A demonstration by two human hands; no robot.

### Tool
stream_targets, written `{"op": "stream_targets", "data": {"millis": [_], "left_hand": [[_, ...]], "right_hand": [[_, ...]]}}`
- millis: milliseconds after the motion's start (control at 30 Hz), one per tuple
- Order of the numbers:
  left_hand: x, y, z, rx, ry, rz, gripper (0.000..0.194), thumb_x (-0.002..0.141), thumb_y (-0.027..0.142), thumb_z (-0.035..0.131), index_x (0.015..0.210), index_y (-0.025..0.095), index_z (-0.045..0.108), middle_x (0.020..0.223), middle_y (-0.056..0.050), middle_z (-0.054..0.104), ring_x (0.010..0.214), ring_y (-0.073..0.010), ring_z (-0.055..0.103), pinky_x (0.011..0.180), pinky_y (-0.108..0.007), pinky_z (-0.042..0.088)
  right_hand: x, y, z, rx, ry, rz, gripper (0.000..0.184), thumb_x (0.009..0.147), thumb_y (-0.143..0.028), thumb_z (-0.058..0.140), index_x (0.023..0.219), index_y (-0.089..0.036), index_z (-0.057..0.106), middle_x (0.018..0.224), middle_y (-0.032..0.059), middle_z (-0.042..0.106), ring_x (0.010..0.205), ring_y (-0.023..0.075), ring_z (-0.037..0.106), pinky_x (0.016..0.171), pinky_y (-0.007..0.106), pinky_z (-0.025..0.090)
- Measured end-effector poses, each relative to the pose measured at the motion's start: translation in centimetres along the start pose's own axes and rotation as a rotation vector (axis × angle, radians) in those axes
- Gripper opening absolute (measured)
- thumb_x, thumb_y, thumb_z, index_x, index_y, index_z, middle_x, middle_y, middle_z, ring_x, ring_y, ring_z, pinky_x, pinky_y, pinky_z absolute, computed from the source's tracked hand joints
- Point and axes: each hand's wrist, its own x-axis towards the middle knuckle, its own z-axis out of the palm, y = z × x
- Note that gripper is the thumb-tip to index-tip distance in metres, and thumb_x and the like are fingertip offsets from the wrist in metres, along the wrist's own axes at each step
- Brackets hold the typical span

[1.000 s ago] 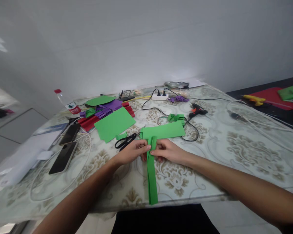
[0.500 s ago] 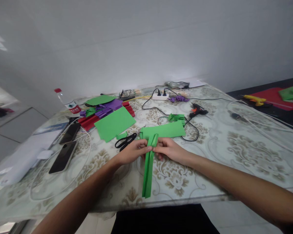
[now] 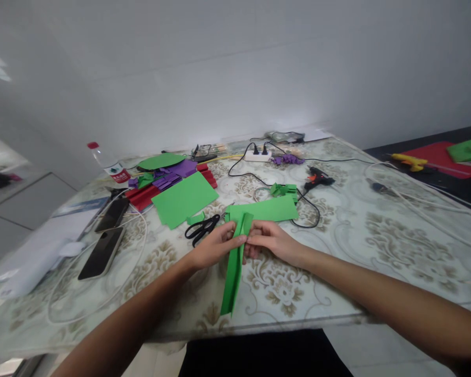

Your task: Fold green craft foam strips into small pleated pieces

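Note:
A long green paper strip [image 3: 233,275], creased lengthwise, is held between both hands near its upper end, its lower end pointing toward the table's front edge. My left hand [image 3: 215,244] pinches it from the left, thumb on top. From the right, my right hand [image 3: 272,241] grips the same strip with thumb and fingers closed. Behind the hands lies a flat green paper piece [image 3: 265,210]. Black-handled scissors [image 3: 201,229] rest just left of my left hand, their blades partly hidden by paper.
Green paper sheets [image 3: 186,199] lie over red and purple paper at left. Two phones [image 3: 102,254], a white cable and a bottle [image 3: 115,170] stand or lie farther left. A glue gun [image 3: 317,178] and a power strip [image 3: 258,156] with black cords are behind. A yellow glue gun [image 3: 410,161] lies far right.
The strip's lower end has swung slightly left, and its folds look more tilted open. My left thumb has slid a little to the right across it.

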Motion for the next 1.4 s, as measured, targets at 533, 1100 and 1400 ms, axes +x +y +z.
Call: {"op": "stream_targets", "data": {"millis": [533, 1100, 1400], "left_hand": [[-0.27, 0.84, 0.35, 0.043, -0.021, -0.039, 0.037, 0.084, 0.047, 0.072, 0.096, 0.016, 0.054, 0.08, -0.002, 0.069, 0.062, -0.0155, 0.067, 0.059, -0.028, 0.054], [-0.21, 0.29, 0.04, 0.044, -0.024, -0.075, 0.035, 0.084, 0.045, 0.072, 0.098, 0.017, 0.057, 0.078, -0.003, 0.072, 0.059, -0.016, 0.069, 0.054, -0.025, 0.054], [-0.17, 0.6, 0.19, 0.077, 0.006, -0.096, 0.035, 0.083, 0.044, 0.073, 0.097, 0.015, 0.059, 0.076, -0.003, 0.072, 0.059, -0.0163, 0.067, 0.056, -0.026, 0.053]], "right_hand": [[0.31, -0.03, -0.09, -0.035, 0.138, -0.048, 0.043, 0.08, -0.057, 0.072, 0.07, -0.017, 0.058, 0.06, -0.0012, 0.061, 0.053, 0.0117, 0.056, 0.053, 0.025, 0.044], [0.49, 0.38, -0.18, -0.008, 0.199, -0.037, 0.037, 0.075, -0.049, 0.074, 0.066, -0.018, 0.056, 0.057, -0.002, 0.061, 0.049, 0.0115, 0.056, 0.05, 0.025, 0.045], [0.57, 0.48, -0.21, -0.014, 0.211, -0.038, 0.04, 0.075, -0.052, 0.075, 0.065, -0.018, 0.056, 0.057, -0.0017, 0.061, 0.049, 0.0115, 0.057, 0.049, 0.024, 0.044]]}}
